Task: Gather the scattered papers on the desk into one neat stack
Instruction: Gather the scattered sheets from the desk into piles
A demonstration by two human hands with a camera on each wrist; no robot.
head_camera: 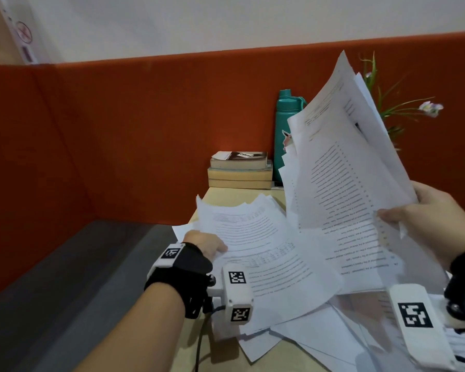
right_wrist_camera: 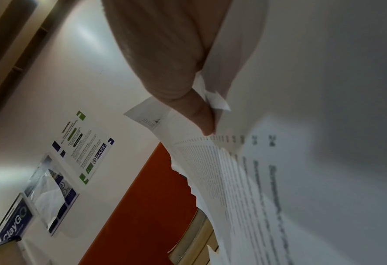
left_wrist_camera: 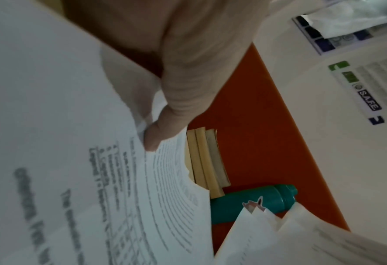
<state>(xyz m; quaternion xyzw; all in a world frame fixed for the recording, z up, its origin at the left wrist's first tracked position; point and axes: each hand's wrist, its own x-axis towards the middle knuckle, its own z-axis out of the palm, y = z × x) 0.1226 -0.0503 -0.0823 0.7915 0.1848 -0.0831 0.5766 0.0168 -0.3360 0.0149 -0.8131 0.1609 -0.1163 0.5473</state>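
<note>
My right hand (head_camera: pixel 403 213) grips a thick, fanned bundle of printed white papers (head_camera: pixel 344 167), raised steeply above the desk; in the right wrist view the thumb (right_wrist_camera: pixel 201 114) pinches the bundle's edge (right_wrist_camera: pixel 244 179). My left hand (head_camera: pixel 212 244) holds a second sheaf of printed sheets (head_camera: pixel 255 242) by its left edge, thumb on top, lifted slightly off the desk. In the left wrist view the thumb (left_wrist_camera: pixel 165 129) presses on those sheets (left_wrist_camera: pixel 97 179). More loose sheets (head_camera: pixel 317 334) lie spread on the desk (head_camera: pixel 226 200) under both bundles.
A stack of three books (head_camera: pixel 240 170) sits at the back of the desk against the orange partition (head_camera: pixel 118 130). A teal water bottle (head_camera: pixel 286 124) stands beside the books, and a green plant (head_camera: pixel 397 108) behind the raised papers. The desk's left edge drops to grey floor (head_camera: pixel 65 291).
</note>
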